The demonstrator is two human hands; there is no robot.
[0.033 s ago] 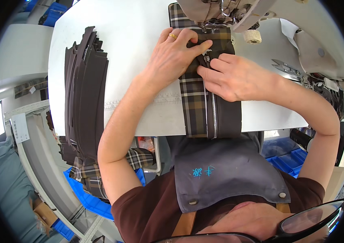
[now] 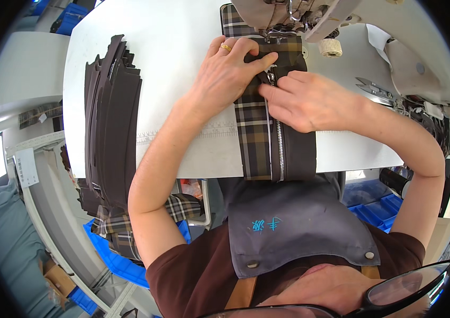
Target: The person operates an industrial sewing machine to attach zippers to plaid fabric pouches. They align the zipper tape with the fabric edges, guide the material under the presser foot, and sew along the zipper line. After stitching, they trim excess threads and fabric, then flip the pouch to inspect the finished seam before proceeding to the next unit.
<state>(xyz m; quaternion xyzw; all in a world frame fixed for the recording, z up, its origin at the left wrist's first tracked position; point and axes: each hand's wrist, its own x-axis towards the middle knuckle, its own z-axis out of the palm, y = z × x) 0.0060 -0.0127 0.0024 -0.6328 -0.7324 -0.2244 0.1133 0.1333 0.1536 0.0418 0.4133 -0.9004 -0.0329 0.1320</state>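
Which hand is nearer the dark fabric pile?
The left hand: it's to the right of the pile, on plaid fabric; the right hand is farther right, by the zipper.

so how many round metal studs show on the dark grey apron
2: one round metal stud at the left chest corner of the dark grey apron, the other stud at its right corner. Any farther down may be hidden.

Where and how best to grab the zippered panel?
Probably pinch the zippered panel by its near end, from the front: it lies flat with that end at the edge of the table, while the left hand and right hand occupy its far part.
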